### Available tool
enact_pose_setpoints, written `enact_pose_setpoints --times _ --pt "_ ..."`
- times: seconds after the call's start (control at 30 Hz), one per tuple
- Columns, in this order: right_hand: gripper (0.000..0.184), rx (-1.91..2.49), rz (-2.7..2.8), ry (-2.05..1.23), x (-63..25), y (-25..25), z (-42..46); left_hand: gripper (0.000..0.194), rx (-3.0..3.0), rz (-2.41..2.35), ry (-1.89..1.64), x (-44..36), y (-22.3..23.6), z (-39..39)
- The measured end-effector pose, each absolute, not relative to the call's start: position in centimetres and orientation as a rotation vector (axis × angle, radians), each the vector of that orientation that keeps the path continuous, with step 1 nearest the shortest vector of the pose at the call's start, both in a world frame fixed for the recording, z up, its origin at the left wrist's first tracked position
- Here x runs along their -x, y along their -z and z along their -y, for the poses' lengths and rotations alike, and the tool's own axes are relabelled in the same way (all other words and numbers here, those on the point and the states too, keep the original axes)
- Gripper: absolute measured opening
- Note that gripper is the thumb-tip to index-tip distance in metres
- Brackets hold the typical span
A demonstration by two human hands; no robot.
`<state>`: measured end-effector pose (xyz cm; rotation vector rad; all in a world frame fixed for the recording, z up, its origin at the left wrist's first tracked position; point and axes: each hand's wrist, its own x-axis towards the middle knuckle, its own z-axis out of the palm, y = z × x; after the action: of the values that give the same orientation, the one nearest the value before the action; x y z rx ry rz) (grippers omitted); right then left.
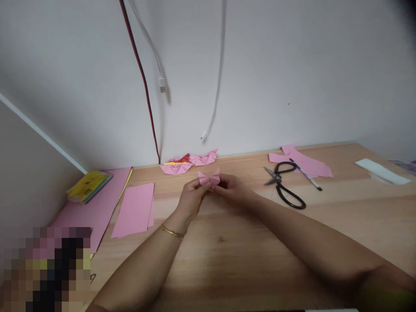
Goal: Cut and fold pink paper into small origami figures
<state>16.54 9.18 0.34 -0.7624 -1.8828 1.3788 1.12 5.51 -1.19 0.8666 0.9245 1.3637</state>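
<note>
Between my two hands is a small folded piece of pink paper (209, 177) with two pointed corners rising like ears. My left hand (191, 197) pinches its lower left part, the thumb lying on its front. From the other side my right hand (232, 187) grips the lower right part, thumb close to the left one. The fingers behind the paper are hidden. Just beyond, against the wall, lie several similar folded paper pieces (177, 168), mostly pink, with a red one and a yellow one among them.
Pink rectangular sheets (134, 210) lie left, beside a large pink sheet (94, 208) bearing a yellow packet (89, 185). To the right are black-handled scissors (277, 178), a pen (307, 175), pink scraps (308, 161) and a white strip (381, 171). Cables (143, 78) hang along the wall.
</note>
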Motion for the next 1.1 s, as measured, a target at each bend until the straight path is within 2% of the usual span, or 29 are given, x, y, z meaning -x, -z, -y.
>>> enact_pose_setpoints --times 0.67,0.9,1.1 --pt "0.027 0.845 1.835 -1.167 -16.7 -0.7 -8.9 0.023 -0.942 -1.066 -1.331 -1.1 1.0 -5.5" --pt "0.026 1.039 1.86 -0.918 -18.0 -2.0 -10.4 0.023 -0.935 -1.041 -1.335 -1.0 0.9 -5.7" --pt "0.019 1.362 1.875 -0.479 -24.6 -4.5 -12.9 0.024 -0.858 -1.062 -1.343 -1.0 0.4 -5.7"
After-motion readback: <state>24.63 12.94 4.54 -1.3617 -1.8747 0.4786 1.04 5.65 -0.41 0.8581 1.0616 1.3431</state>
